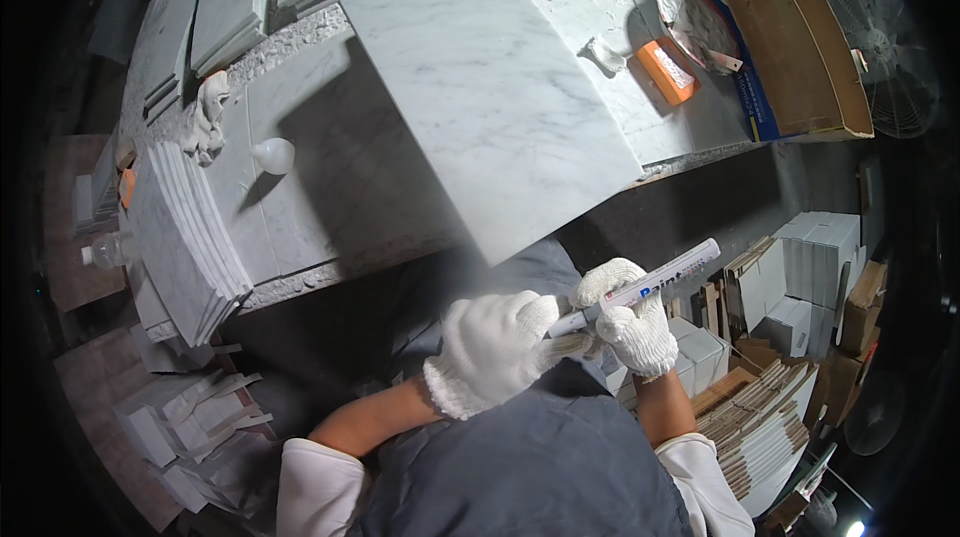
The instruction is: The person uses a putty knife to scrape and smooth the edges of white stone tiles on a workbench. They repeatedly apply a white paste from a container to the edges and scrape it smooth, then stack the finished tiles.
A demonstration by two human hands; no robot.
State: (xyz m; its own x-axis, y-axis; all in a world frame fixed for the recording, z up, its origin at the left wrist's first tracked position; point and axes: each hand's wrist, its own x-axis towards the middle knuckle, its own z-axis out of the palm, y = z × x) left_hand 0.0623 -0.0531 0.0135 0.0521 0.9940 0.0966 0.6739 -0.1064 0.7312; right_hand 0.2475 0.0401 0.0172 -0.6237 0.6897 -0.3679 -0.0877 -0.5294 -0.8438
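Marker (683,268), tilted, between left hand (492,349) and right hand (640,335).
Left grip is closed on its grey end, right grip closed around its white barrel; beyond, a marble slab (490,87) overhangs the surface (330,197)'s edge.

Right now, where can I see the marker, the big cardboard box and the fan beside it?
Marker (668,273), head view: on its pale barrel.
Cardboard box (785,42), head view: on its brown wall.
Fan (885,52), head view: on its round grille.

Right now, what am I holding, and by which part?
A white marker: your left grip is on its narrow grey end, your right grip on its barrel.
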